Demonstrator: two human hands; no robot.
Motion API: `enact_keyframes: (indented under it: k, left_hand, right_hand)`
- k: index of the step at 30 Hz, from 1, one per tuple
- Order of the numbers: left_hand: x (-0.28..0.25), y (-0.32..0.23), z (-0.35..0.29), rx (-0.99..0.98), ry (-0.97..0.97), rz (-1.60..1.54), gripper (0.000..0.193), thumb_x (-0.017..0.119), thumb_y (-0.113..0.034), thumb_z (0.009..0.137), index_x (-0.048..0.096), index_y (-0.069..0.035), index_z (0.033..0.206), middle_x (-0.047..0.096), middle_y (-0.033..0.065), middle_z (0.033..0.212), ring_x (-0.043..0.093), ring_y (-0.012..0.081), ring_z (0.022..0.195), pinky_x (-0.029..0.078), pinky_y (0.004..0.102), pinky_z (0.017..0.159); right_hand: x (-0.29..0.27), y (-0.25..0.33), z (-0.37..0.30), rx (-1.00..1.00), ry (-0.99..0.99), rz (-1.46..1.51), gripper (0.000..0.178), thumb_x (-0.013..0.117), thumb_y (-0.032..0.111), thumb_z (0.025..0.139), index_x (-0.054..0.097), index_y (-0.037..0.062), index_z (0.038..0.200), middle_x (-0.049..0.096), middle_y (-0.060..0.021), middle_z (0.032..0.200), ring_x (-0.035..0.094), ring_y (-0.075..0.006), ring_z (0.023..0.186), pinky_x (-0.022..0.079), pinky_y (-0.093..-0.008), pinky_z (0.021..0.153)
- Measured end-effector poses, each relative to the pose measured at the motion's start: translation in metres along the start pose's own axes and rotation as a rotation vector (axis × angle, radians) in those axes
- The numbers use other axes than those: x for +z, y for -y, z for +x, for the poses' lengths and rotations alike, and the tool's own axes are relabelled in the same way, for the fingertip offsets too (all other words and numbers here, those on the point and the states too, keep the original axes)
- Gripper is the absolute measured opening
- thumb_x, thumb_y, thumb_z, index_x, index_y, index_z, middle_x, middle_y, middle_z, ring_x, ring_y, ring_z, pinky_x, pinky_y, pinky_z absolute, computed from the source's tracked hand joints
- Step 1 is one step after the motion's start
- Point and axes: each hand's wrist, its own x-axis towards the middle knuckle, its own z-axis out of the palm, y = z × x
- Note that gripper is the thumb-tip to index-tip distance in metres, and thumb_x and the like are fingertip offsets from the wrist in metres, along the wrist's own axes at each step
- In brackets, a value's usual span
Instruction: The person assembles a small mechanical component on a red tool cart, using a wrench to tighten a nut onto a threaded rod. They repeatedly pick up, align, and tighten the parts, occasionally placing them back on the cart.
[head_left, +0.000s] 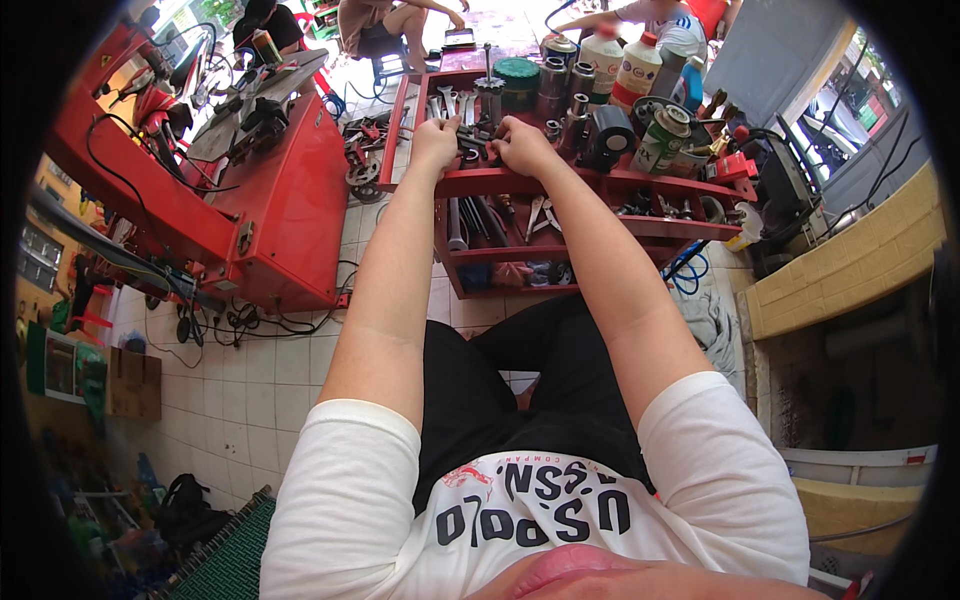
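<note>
Workshop with a pale tiled floor (240,410), red machine (290,220) off to the left, crowded red tool cart (480,184) ahead. Left hand (435,147) is curled over the cart's top tray, just beside the metal wrenches (450,102), which lie in that tray at its left end. Right hand (523,148) is half curled near the front edge, close to the upright metal sockets (575,120). Fingertips are hidden; can't tell whether either hand grips anything.

Likely risks: a sideways sweep of the right hand could topple the sockets, or bump the black round object (607,140) near that forearm. Loose metal could scrape knuckles, since the tray is packed. Anything dragged over the front edge could drop to the lower shelf (500,222) or floor.
</note>
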Motion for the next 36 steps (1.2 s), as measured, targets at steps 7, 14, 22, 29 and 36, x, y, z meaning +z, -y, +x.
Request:
enact_keyframes:
  k: [7,14,22,29,36]
  left_hand:
    - [-0.001,-0.007,-0.004,-0.016,0.041,0.015,0.039,0.064,-0.033,0.102,0.068,0.005,0.107,0.07,0.0103,0.088,0.069,0.018,0.074,0.059,0.0337,0.063]
    - [-0.006,-0.001,0.0,0.008,0.043,0.103,0.04,0.063,-0.034,0.103,0.066,0.006,0.109,0.069,0.0098,0.092,0.069,0.0176,0.078,0.061,0.0333,0.067]
    - [-0.003,-0.003,-0.002,-0.001,0.045,0.105,0.04,0.062,-0.034,0.103,0.066,0.005,0.11,0.069,0.0092,0.091,0.069,0.0172,0.077,0.061,0.0333,0.067]
    - [-0.002,0.016,0.014,0.036,-0.046,-0.004,0.04,0.067,-0.035,0.099,0.072,0.005,0.101,0.072,0.0146,0.083,0.069,0.0217,0.072,0.053,0.0384,0.067]
    - [-0.003,0.027,0.023,0.045,-0.062,-0.035,0.041,0.067,-0.035,0.099,0.072,0.005,0.102,0.073,0.015,0.086,0.068,0.0227,0.077,0.052,0.0379,0.073]
  right_hand:
    - [-0.001,-0.003,0.001,-0.056,-0.017,-0.046,0.021,0.073,0.016,0.09,0.068,0.0026,0.106,0.075,-0.0167,0.093,0.073,-0.0294,0.088,0.055,-0.0385,0.081]
    - [0.001,0.004,-0.002,0.006,-0.007,-0.02,0.022,0.073,0.017,0.089,0.071,0.0063,0.108,0.075,-0.0156,0.095,0.073,-0.0291,0.089,0.055,-0.0387,0.082]
    - [-0.002,0.003,-0.003,-0.008,0.02,-0.063,0.022,0.071,0.019,0.092,0.073,0.0048,0.109,0.075,-0.0178,0.098,0.073,-0.0308,0.092,0.055,-0.0401,0.086]
    - [0.002,0.001,0.009,0.029,0.076,0.032,0.026,0.066,0.02,0.096,0.071,-0.0011,0.11,0.074,-0.0196,0.105,0.071,-0.03,0.098,0.053,-0.0383,0.089]
    - [-0.002,0.004,0.004,0.048,0.073,0.163,0.033,0.064,0.029,0.099,0.07,-0.0005,0.114,0.074,-0.0144,0.104,0.067,-0.0222,0.095,0.051,-0.0355,0.088]
